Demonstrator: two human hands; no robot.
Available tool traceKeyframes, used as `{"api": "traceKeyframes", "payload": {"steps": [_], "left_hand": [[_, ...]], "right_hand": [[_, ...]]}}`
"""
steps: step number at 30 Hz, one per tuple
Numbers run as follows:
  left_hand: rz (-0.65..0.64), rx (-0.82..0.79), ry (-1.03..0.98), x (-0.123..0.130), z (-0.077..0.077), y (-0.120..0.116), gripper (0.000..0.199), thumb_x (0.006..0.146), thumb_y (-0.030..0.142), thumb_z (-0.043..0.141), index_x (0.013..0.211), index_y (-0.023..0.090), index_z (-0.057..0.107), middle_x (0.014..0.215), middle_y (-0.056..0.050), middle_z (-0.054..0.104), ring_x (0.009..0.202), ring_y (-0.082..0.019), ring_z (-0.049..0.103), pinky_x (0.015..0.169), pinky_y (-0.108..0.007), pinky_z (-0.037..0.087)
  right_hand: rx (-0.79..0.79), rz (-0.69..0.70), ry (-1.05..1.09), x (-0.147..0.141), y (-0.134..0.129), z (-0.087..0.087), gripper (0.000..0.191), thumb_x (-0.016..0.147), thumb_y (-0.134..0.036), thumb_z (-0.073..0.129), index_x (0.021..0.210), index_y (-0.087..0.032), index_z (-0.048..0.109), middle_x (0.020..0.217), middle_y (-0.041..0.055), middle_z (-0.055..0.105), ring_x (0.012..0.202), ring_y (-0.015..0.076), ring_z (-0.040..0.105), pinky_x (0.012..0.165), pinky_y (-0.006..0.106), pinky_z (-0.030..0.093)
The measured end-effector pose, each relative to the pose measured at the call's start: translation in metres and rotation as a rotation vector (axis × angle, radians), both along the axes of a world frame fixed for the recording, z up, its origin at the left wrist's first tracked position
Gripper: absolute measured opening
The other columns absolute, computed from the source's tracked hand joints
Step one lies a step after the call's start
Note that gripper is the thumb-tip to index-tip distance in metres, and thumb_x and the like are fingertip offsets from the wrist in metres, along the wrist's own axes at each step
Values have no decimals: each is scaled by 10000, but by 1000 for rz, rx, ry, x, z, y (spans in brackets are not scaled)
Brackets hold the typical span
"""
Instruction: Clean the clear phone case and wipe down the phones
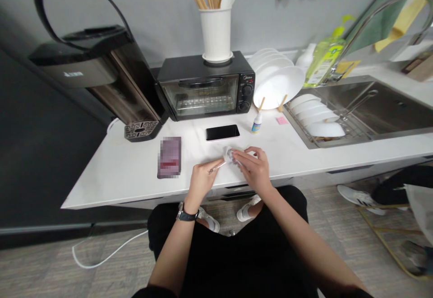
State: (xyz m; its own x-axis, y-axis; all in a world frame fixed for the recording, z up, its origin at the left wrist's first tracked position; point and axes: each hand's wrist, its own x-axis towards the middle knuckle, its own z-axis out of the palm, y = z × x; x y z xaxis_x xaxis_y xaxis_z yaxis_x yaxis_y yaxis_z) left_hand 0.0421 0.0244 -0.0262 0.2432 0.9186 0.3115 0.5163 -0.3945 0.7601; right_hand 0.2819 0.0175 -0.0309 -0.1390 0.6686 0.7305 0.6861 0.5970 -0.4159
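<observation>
Over the front part of the white counter, my two hands meet. My left hand [202,176] is closed on a thin, pale rod-like piece [218,167] with a darker end; its exact kind is too small to make out. Pinched in the fingers of my right hand [253,167] is a crumpled white tissue or cloth [228,154], pressed against the far end of that piece. Just beyond lies a phone [222,132] with a black screen. A small white bottle [257,123] with a blue and yellow label stands to its right. To the left rests a purple packet [169,157], blurred by pixels.
Along the wall stand a tall drink machine [111,76], a toaster oven [206,90] bearing a white utensil holder [216,34], and white plates [279,86] on a rack. A pink note [281,120] lies near the steel sink [375,131], which holds a basket of bowls.
</observation>
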Motion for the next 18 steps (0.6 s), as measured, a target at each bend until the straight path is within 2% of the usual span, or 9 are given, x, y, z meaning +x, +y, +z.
{"api": "traceKeyframes", "payload": {"steps": [2,4,6,11,14,15,18], "left_hand": [[-12,-6,-48,0,-2,0,311,1063,305,658,1205,361,929,1210,1,906,1014,-329,898,976,-480,745],[-6,-20,-55,1,-4,0,314,1064,295,669,1229,351,929,1242,0,896,1054,-328,899,1000,-473,747],[8,-29,-55,2,-4,0,312,1059,293,675,1223,355,933,1233,2,895,1049,-326,900,994,-469,752],[17,-70,-66,4,1,-2,316,1037,334,677,1213,417,925,1243,31,885,1057,-343,895,1020,-526,746],[30,-70,-28,4,4,-2,286,1036,388,656,1109,452,925,1141,7,908,979,-353,888,964,-536,742],[41,-67,5,3,4,-1,281,1024,392,648,997,438,925,1029,-22,914,899,-359,879,908,-534,740],[61,-72,116,0,3,2,337,954,349,638,679,404,826,709,-84,832,725,-364,829,781,-509,711]], "right_hand": [[20,-122,14,19,9,0,290,1117,-247,680,1309,-314,887,1311,51,898,1134,325,742,901,516,605],[21,-206,42,31,17,-1,259,1112,-274,687,1249,-311,903,1273,52,907,1120,333,743,883,532,605],[14,-230,81,35,21,-4,246,1114,-296,686,1216,-314,909,1261,55,909,1112,337,743,885,548,616],[29,-242,164,10,16,-3,249,1124,-276,673,1229,-292,898,1295,81,899,1090,325,740,973,559,637],[-16,-140,111,-24,0,1,270,1122,-230,675,1271,-307,887,1351,66,882,1134,325,757,954,534,654],[-29,-72,82,-36,-6,2,292,1118,-215,676,1295,-325,881,1360,47,878,1151,330,766,929,531,663],[-76,86,32,-64,-20,1,370,1124,-205,665,1373,-411,846,1405,-32,859,1239,322,785,1041,557,670]]}}
